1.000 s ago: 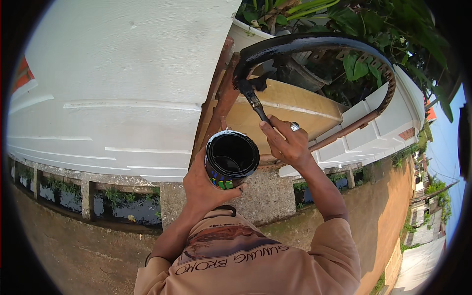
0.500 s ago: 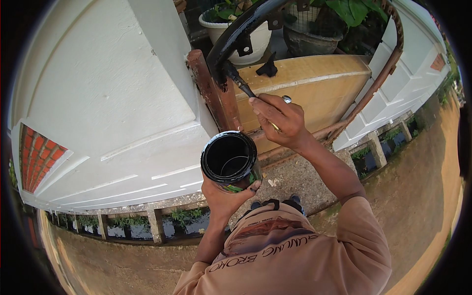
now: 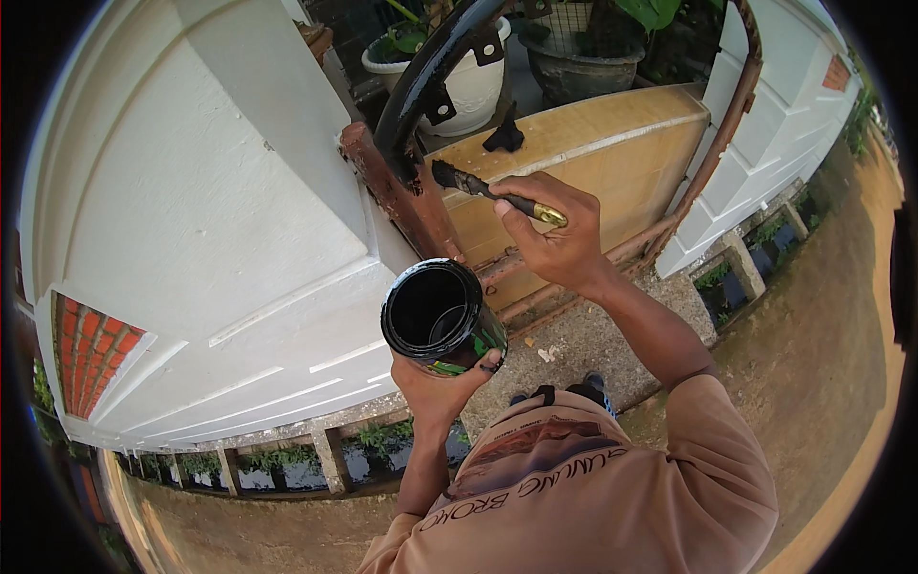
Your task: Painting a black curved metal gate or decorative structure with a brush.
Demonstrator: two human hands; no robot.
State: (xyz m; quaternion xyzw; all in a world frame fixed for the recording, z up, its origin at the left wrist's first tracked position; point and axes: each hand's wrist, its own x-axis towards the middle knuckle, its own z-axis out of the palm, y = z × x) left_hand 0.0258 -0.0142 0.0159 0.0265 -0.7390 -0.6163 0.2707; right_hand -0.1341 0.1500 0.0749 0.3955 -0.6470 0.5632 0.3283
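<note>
My left hand (image 3: pixel 435 387) is closed around the lower part of a paint can (image 3: pixel 483 342), its open top facing up and its inside and rim coated in black paint. In my right hand (image 3: pixel 555 234) is a paintbrush (image 3: pixel 516 203), gripped by its handle. The brush's black-coated bristles stand just right of a metal rail (image 3: pixel 421 86). Glossy black covers the rail's curved upper part, while its lower post (image 3: pixel 421 215) is reddish brown with a ragged black edge. A small gap seems to lie between bristles and post.
A white wall (image 3: pixel 220 182) fills the left side. Behind the rail stand a white plant pot (image 3: pixel 473 96) and a dark pot (image 3: pixel 583 77). A crumpled black scrap (image 3: pixel 505 131) lies on the tan ledge (image 3: pixel 593 120). An unpainted brown rail (image 3: pixel 703 182) curves on the right.
My right hand has turned the brush, and its bristles have come down and away from the black rail end. The can stays in my left hand. The whole view has shifted slightly.
</note>
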